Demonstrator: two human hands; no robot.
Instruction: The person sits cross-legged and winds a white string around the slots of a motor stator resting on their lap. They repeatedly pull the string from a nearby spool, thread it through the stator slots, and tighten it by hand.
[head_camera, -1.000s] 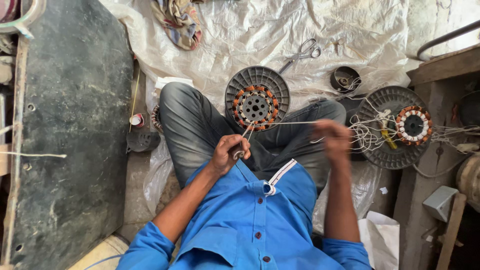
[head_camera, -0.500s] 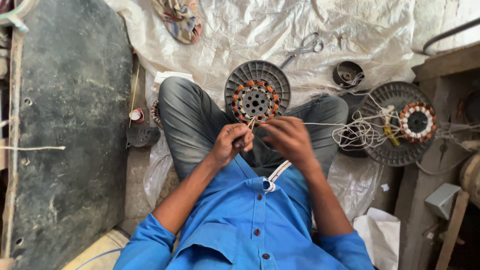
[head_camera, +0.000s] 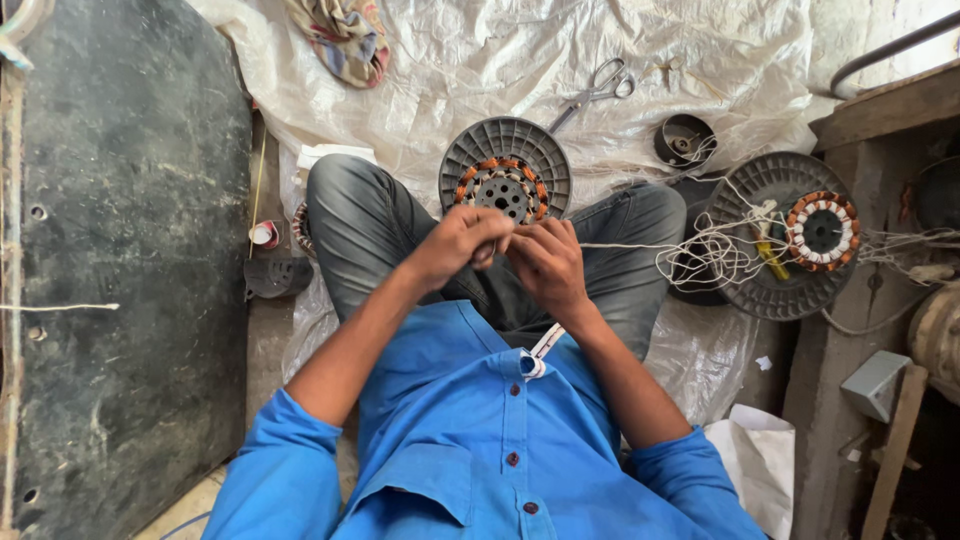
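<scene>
**Two hands, one cord, two wound discs**

We count two hands at work, both ours, meeting over our crossed legs. Our left hand (head_camera: 458, 243) is curled nearly shut, fingers folded in on something small that we cannot make out. Our right hand (head_camera: 545, 262) is bent close against it, fingertips pinched on a pale cord (head_camera: 620, 245). The cord runs from that pinch out toward the right edge of the plastic sheet (head_camera: 480, 70) and ends in one loose tangle (head_camera: 715, 255).

We count two grey ribbed discs. The first disc (head_camera: 506, 176) lies on the sheet just beyond our hands, between our knees, with a ring of orange and white coils round its hub. The second disc (head_camera: 785, 238) lies at the right edge of the sheet, against the wooden bench (head_camera: 885, 105), and carries the same kind of coil ring; the tangle rests on its left side.

One pair of scissors (head_camera: 598, 88) lies near the far edge of the sheet. One small round metal cup (head_camera: 685, 140) sits between the scissors and the second disc. One patterned cloth (head_camera: 345, 35) is bunched at the far left corner of the sheet. One small red and white roll (head_camera: 265, 234) sits by our left knee, beside the dark slab (head_camera: 120, 250). One folded white bag (head_camera: 760, 455) lies at our right elbow; we see no label on it.
</scene>
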